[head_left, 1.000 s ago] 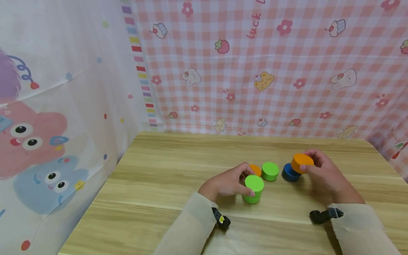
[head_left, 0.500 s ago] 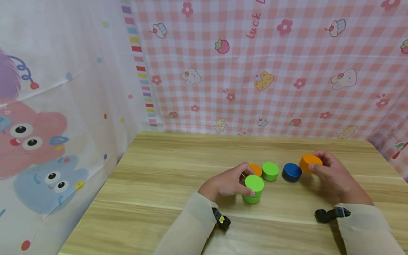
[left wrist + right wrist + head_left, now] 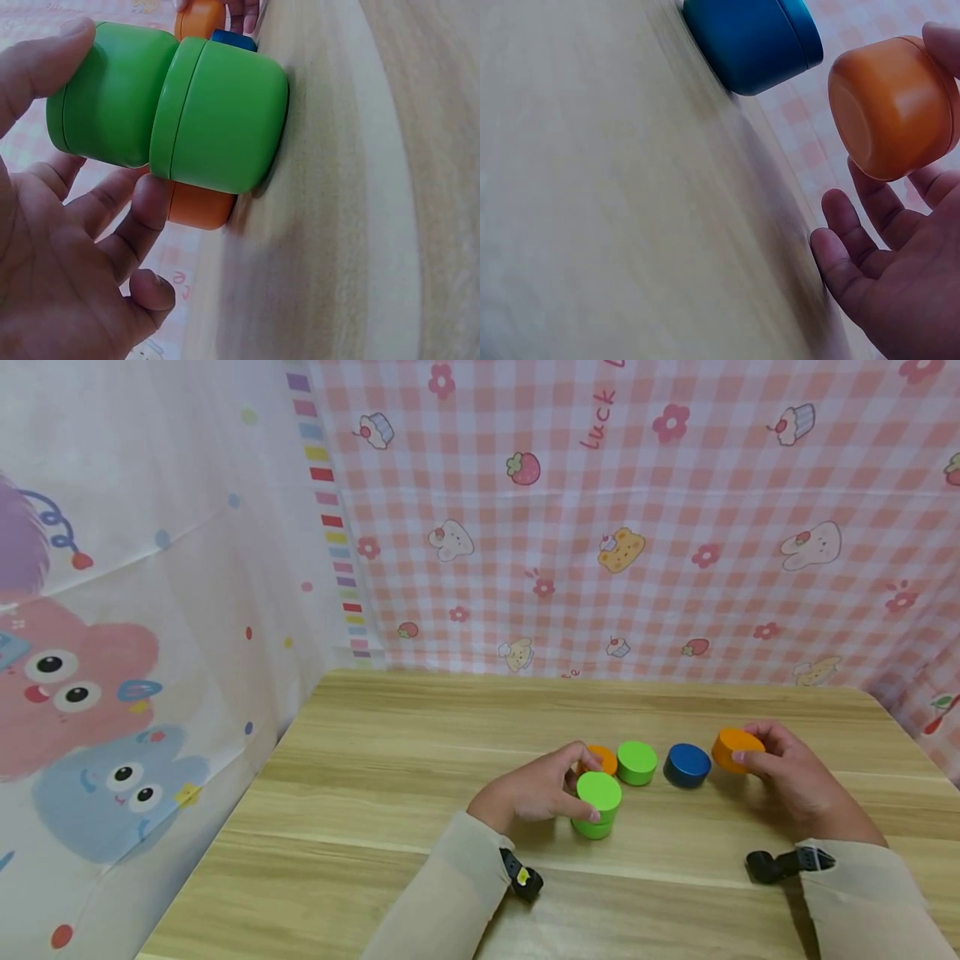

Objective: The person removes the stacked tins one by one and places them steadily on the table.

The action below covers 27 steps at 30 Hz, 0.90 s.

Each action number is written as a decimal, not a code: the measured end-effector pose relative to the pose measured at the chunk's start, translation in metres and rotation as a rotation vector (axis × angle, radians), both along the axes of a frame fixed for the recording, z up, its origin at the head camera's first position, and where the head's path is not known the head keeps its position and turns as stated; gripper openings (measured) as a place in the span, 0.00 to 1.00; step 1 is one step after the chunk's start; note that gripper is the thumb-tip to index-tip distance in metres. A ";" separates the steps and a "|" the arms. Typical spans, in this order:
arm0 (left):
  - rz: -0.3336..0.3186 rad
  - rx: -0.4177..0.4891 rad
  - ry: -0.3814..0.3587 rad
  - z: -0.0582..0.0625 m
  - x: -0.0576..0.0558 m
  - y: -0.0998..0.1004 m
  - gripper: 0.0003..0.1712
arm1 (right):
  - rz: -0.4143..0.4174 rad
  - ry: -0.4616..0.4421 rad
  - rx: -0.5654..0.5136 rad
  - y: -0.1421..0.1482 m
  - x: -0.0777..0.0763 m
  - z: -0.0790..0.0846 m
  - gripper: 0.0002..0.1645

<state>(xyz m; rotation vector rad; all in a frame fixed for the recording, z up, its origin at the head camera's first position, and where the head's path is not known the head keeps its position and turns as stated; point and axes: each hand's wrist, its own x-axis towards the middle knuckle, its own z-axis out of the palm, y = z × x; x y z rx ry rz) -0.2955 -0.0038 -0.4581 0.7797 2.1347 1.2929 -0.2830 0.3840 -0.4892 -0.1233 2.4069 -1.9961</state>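
Note:
My left hand (image 3: 534, 787) holds a small round green tin (image 3: 598, 791) between thumb and fingers. That tin sits on top of a second green tin (image 3: 225, 116), which stands on the table. Behind this stack an orange tin (image 3: 606, 762) is partly covered by the left fingers. My right hand (image 3: 801, 781) pinches another orange tin (image 3: 735, 750) by its lid end; in the right wrist view its rounded base hangs off the tabletop. To its left stands a blue tin (image 3: 687, 766), with a gap between the two.
A third green tin (image 3: 636, 762) stands between the stack and the blue tin. All are on a wood-grain table (image 3: 420, 752). A pink checked cloth (image 3: 570, 527) hangs behind it, and a white printed cloth (image 3: 187, 593) on the left.
My right hand has carried the orange tin from above the blue tin off to the right and a little lower. The left hand and the green stack have stayed put.

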 end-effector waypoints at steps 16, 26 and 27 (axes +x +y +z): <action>0.004 -0.054 0.021 0.005 0.003 0.000 0.28 | -0.007 -0.040 0.203 0.003 -0.002 -0.004 0.20; 0.009 -0.052 0.033 0.005 0.003 0.001 0.27 | 0.011 -0.094 0.306 0.003 -0.001 0.000 0.31; 0.010 -0.054 0.034 0.005 0.003 0.001 0.27 | 0.013 -0.101 0.315 0.003 -0.001 0.001 0.32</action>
